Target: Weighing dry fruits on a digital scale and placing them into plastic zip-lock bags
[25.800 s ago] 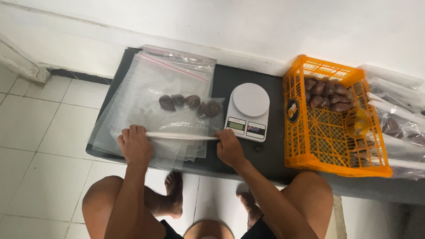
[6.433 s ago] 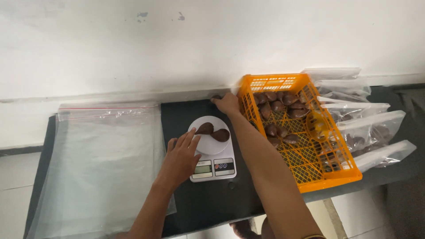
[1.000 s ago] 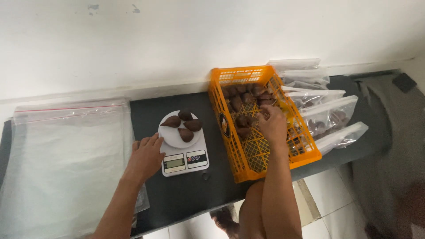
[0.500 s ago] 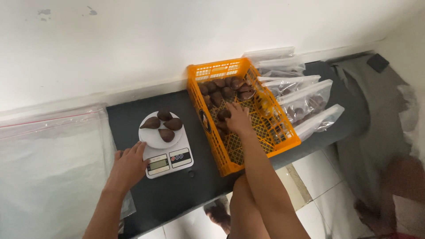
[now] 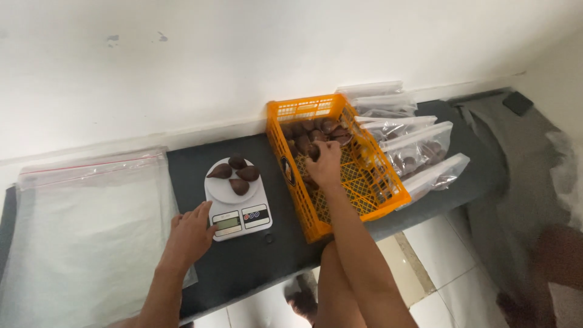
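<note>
Right hand (image 5: 325, 165), over the basket's near half half a second ago, now reaches its far half, grip closing on one dark brown scaly fruit (image 5: 313, 150) in the orange plastic basket (image 5: 376, 182). Left hand (image 5: 189, 234), fingers spread, holds nothing, touching the white kitchen scale (image 5: 243, 214); three fruits (image 5: 235, 174) on its pan. Filled clear bags (image 5: 419, 152) lie right on the dark worktop (image 5: 255, 267).

My right hand (image 5: 325, 165) is boxed in by the orange crate (image 5: 302, 209) walls, scale (image 5: 237, 197) sitting at its 9 o'clock, filled bags (image 5: 419, 155) crowding 3 o'clock, only bare dark mat (image 5: 255, 270) open toward 7.
</note>
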